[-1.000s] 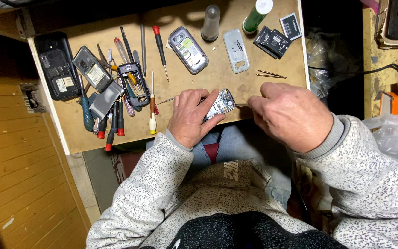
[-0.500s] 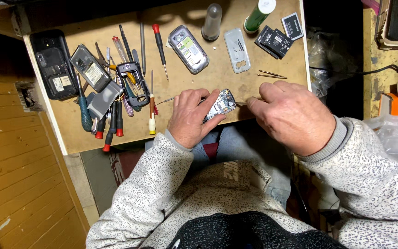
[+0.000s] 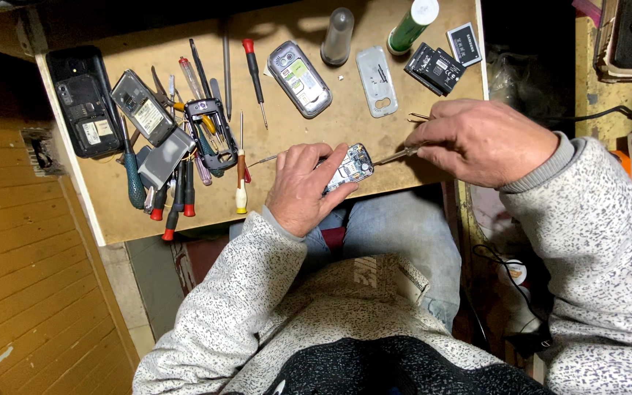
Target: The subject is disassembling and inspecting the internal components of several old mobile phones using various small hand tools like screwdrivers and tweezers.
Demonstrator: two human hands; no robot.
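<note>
Bench is a small wooden board (image 3: 184, 212); its near edge runs just under the person's wrists, its left edge drops to a plank floor. Free surface is limited: a bare strip along the near edge left of the hands, and a patch between the hands and the parts at the back.

Left hand (image 3: 303, 187) lies at the near edge, fingers curled around the opened phone (image 3: 350, 167), pinning it against the board. The phone sits tilted, back cover off; inside shows a pale label patch, a blue rim and small metal parts at its upper end. Much of its lower half is hidden under the fingers.

Right hand (image 3: 483, 140) hovers to the right, closed in a pinch on thin metal tweezers (image 3: 393, 154); the tips meet the phone's right upper corner.

Left third of the board is crowded: screwdrivers (image 3: 178, 192) with red, green and yellow handles heaped around a black phone frame (image 3: 211, 132), a dark handset (image 3: 82, 102) beside them. At the back: grey phone (image 3: 299, 78), grey back cover (image 3: 377, 80), clear cap (image 3: 337, 35), green tube (image 3: 411, 25), two black batteries (image 3: 442, 62) near the right edge.
</note>
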